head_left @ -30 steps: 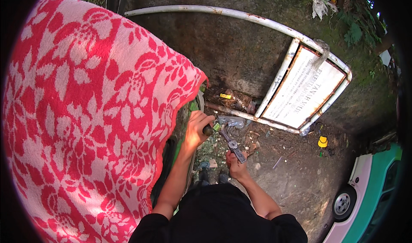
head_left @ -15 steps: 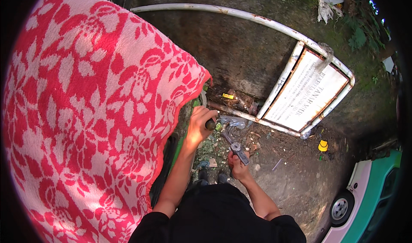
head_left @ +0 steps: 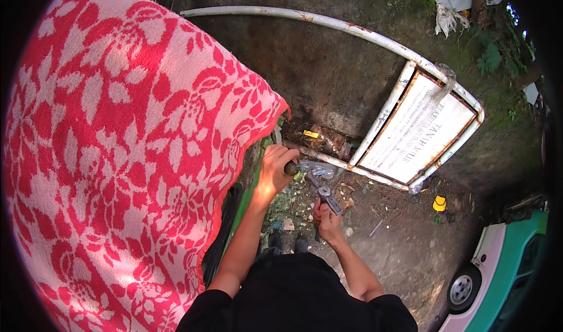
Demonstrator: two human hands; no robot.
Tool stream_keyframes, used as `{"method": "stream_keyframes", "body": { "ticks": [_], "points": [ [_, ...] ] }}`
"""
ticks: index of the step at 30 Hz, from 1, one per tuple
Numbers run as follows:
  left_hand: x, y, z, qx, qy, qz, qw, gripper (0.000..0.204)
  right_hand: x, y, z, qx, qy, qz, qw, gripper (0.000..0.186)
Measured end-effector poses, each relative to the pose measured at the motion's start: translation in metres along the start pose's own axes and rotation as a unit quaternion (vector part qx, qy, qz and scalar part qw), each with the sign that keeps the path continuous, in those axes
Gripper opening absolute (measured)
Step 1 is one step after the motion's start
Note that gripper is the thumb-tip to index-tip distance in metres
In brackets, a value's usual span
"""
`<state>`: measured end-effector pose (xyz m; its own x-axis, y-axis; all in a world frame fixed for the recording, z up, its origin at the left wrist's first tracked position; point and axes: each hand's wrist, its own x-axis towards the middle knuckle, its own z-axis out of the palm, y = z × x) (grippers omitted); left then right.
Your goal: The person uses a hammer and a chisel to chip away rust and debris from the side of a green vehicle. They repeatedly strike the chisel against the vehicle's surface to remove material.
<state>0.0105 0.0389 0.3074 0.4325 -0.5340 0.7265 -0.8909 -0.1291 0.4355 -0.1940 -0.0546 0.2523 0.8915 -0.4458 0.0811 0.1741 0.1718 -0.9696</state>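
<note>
My left hand is closed around a dark, round-ended object, whose blunt end sticks out to the right of the fingers. The rest of it is hidden by the hand. Below and to the right, my right hand grips a grey metal tool with a round boss in its middle. Its narrow end slants up and left towards my left hand, apart from it; its exact kind is unclear. Left of my left forearm hangs a red and pink patterned blanket over something with a green edge.
A rusty white tube frame with a white sign panel leans on the dark wall. Litter, clear plastic and a yellow object lie on the dirt ground. A green and pink vehicle stands at lower right.
My right hand has risen slightly, bringing the grey tool up a little towards my left hand. My left hand has hardly moved and keeps its grip.
</note>
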Motion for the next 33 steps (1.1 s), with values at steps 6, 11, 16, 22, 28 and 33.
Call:
{"method": "stream_keyframes", "body": {
  "ticks": [6, 11, 16, 22, 28, 33],
  "points": [
    [0.001, 0.004, 0.005, -0.001, -0.003, -0.004, 1.0, 0.033, 0.005, 0.015, -0.007, 0.021, -0.03, -0.03, 0.999, 0.057],
    [0.0, -0.001, 0.004, 0.008, 0.019, -0.007, 1.0, 0.033, 0.001, -0.005, 0.002, 0.086, -0.022, -0.013, 0.996, 0.053],
    [-0.001, 0.004, 0.009, 0.005, -0.003, -0.004, 1.0, 0.034, 0.005, 0.007, 0.001, 0.006, -0.026, -0.046, 0.999, 0.05],
    [0.001, 0.004, 0.002, 0.008, 0.035, 0.007, 0.999, 0.027, 0.0, -0.024, 0.011, 0.118, 0.005, -0.06, 0.991, 0.057],
    [-0.004, 0.002, 0.004, -0.03, 0.07, -0.05, 0.996, 0.021, 0.014, -0.004, 0.009, -0.151, -0.004, -0.038, 0.988, 0.054],
    [-0.015, -0.002, 0.002, -0.05, 0.055, -0.044, 0.996, 0.029, 0.002, 0.003, 0.018, -0.009, 0.023, 0.002, 1.0, 0.051]
  ]
}}
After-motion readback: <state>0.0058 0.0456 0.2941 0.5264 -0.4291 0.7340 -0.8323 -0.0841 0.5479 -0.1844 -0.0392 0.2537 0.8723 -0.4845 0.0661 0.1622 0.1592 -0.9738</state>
